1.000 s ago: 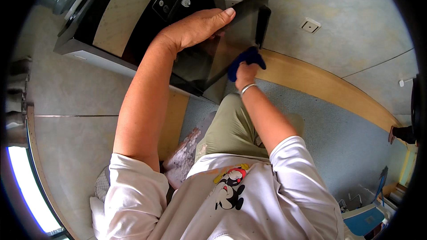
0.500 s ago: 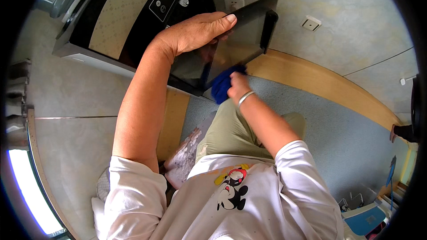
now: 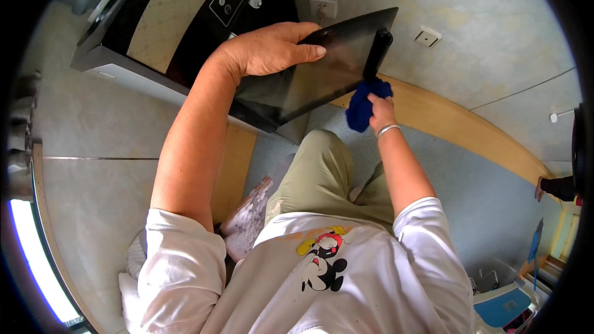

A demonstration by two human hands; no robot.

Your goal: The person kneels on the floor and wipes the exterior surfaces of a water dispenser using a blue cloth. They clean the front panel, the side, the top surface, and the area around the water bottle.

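A tall black-and-beige appliance (image 3: 167, 18), which looks like a water dispenser, stands at the upper left with its dark glass door (image 3: 337, 65) swung open. My left hand (image 3: 269, 52) grips the door's top edge, thumb on the near side and some fingers hidden behind. In my right hand (image 3: 382, 112) is a crumpled dark blue cloth (image 3: 359, 108). The cloth is at the door's lower outer corner, just under the black handle strip (image 3: 378, 52). Whether it touches the door there I cannot tell.
A wall socket (image 3: 323, 8) and a second wall plate (image 3: 428, 36) sit behind the door. Wooden skirting (image 3: 445, 108) borders the blue-grey floor (image 3: 458, 167). Another person's foot (image 3: 540, 188) shows at the right. A blue-topped container (image 3: 504, 306) stands at the lower right.
My right hand has moved the cloth rightward along the door's lower edge to its outer corner. The door has tilted slightly, and my left hand keeps its hold on it.
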